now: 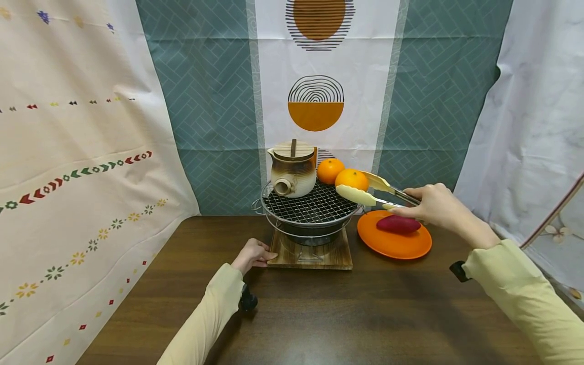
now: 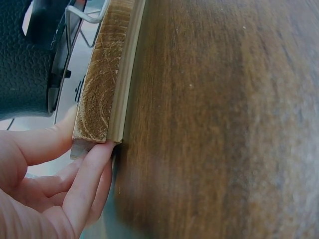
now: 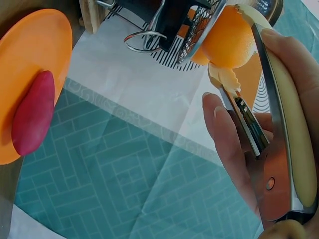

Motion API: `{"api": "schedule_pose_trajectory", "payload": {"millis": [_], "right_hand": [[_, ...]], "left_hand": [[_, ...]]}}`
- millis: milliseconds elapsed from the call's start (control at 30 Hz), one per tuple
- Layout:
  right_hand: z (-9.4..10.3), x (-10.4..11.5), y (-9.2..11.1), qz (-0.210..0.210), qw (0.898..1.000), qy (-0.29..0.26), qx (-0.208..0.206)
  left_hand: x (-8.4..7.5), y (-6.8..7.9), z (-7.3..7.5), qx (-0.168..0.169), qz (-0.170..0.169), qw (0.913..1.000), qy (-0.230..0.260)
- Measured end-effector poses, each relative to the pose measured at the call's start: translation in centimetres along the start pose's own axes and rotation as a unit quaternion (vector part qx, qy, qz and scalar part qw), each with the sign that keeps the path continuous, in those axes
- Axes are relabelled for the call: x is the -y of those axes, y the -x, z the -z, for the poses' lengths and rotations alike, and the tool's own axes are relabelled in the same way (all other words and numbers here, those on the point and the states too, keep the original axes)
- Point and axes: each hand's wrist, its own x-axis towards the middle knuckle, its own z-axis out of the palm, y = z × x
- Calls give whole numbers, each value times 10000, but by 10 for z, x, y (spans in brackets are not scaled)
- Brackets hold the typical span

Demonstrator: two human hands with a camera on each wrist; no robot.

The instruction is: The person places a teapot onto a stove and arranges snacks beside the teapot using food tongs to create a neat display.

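Observation:
My right hand [image 1: 431, 205] grips a pair of tongs [image 1: 397, 195] with cream tips and a metal body. Between the tips sits an orange [image 1: 352, 179], right at the right edge of the round grill mesh [image 1: 315, 205]. Behind it on the mesh rests another orange [image 1: 330, 171], beside a clay teapot [image 1: 296, 175] with a wooden lid. Low at the left, my left hand [image 1: 253, 253] holds the corner of the wooden board [image 1: 283, 259] under the grill, thumb on top and fingers at its edge, as the left wrist view shows.
An orange plate [image 1: 378, 246] with a purple sweet potato [image 1: 398, 224] stands on the brown table [image 1: 319, 314], right of the grill. Wire handles [image 1: 256, 205] stick out from the grill's side. Patterned cloths [image 1: 210, 101] hang behind and at both sides.

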Motion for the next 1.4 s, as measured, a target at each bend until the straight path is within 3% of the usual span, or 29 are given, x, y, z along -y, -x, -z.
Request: {"api": "schedule_pose_trajectory", "payload": {"millis": [433,1400], "right_hand": [[-3,5,-3,145,9997,179,15],[-7,3,-6,-74,9998,29,180]], "left_hand": [[2,1,1,2,92,10000,25],[1,-1,0,46,-25,9999,95]]}}
